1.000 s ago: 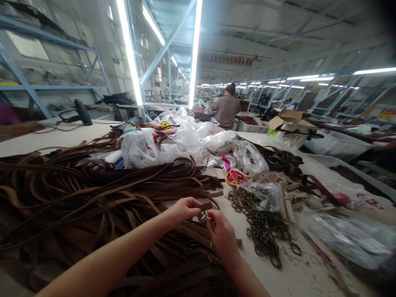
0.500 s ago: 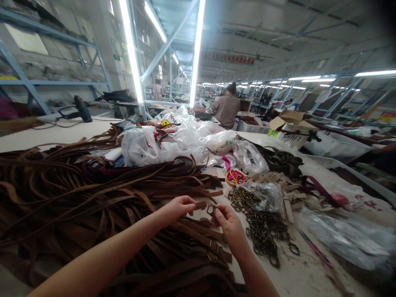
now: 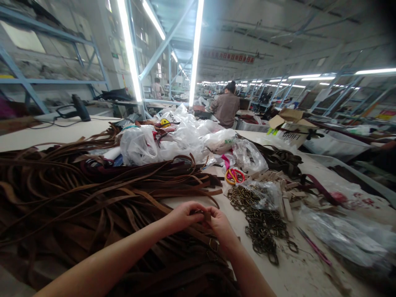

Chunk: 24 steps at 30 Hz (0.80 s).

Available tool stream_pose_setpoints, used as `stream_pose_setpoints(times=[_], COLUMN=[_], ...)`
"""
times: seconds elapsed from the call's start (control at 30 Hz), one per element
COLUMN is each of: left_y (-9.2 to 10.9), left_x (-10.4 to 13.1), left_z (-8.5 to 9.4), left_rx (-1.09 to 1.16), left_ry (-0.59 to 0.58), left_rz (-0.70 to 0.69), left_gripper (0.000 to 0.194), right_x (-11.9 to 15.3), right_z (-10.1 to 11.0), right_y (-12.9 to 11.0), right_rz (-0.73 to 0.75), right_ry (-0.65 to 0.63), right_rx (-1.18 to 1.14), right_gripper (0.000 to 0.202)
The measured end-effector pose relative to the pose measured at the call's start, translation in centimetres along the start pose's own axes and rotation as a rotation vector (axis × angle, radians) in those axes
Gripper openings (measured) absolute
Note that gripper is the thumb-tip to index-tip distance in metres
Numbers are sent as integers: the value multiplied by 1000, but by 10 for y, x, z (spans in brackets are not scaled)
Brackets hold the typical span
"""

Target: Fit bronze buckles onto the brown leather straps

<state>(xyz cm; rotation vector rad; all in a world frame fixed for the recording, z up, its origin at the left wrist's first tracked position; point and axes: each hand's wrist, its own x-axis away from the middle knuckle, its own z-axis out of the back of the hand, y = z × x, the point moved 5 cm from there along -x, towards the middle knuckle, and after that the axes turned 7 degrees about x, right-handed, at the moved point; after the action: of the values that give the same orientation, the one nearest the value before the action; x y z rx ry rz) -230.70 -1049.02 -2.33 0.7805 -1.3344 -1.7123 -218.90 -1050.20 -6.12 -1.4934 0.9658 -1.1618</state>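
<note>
Brown leather straps (image 3: pixel 123 194) spread in a thick pile over the left and middle of the table. Just above their right ends, my left hand (image 3: pixel 187 215) pinches the end of a brown strap (image 3: pixel 206 216). Close against it, my right hand (image 3: pixel 218 225) has its fingers closed on the same strap end. The small metal buckle is hidden between the fingers. To the right of my hands lies a heap of bronze-coloured metal buckles (image 3: pixel 264 227), partly under a clear plastic bag. Another buckle (image 3: pixel 213 244) sits on a strap below my right hand.
Clear plastic bags (image 3: pixel 179 142) are heaped behind the straps. Scissors (image 3: pixel 234 176) with red and yellow handles lie before them. Pink tweezers (image 3: pixel 314 246) rest at the right. Farther back are a cardboard box (image 3: pixel 291 128) and a person (image 3: pixel 226 108) seen from behind.
My hands have come together, the right moving slightly left. The strap end and the buckle, apart before, are now brought together between my fingers, and the buckle is no longer visible.
</note>
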Motion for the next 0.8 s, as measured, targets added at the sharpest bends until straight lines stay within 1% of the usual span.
stream_pose_setpoints(times=[0.1,0.17,0.2,0.3,0.37,0.47,0.53,0.57,0.67,0.8], left_y=[-2,-1,-1,-3,-5,-8,-8,-7,-5,-8], left_x=[-2,-2,-3,-4,-5,-5,-4,-3,0,1], left_z=[7,12,14,17,19,24,26,25,21,14], left_rx=[-100,-121,-101,-47,-102,-332,-520,-603,-775,-1005], left_ry=[109,144,139,81,69,161,227,241,229,166], left_rz=[-95,-131,-119,-16,33,49,11,-20,-97,-131], left_gripper=[16,15,16,21,23,17,11,9,8,16], right_x=[-6,-9,-10,-14,-15,-17,-18,-18,-19,-22], right_z=[3,4,3,-2,-8,-14,-17,-18,-19,-17], right_y=[5,7,9,13,17,22,24,24,24,28], right_rz=[-20,-41,-52,-82,-103,-144,-157,-151,-125,-120], right_ry=[22,36,38,17,-3,11,22,23,27,50], right_rx=[-15,-29,-35,-53,-80,-128,-163,-183,-213,-147], right_gripper=[39,40,39,35,33,32,32,32,29,26])
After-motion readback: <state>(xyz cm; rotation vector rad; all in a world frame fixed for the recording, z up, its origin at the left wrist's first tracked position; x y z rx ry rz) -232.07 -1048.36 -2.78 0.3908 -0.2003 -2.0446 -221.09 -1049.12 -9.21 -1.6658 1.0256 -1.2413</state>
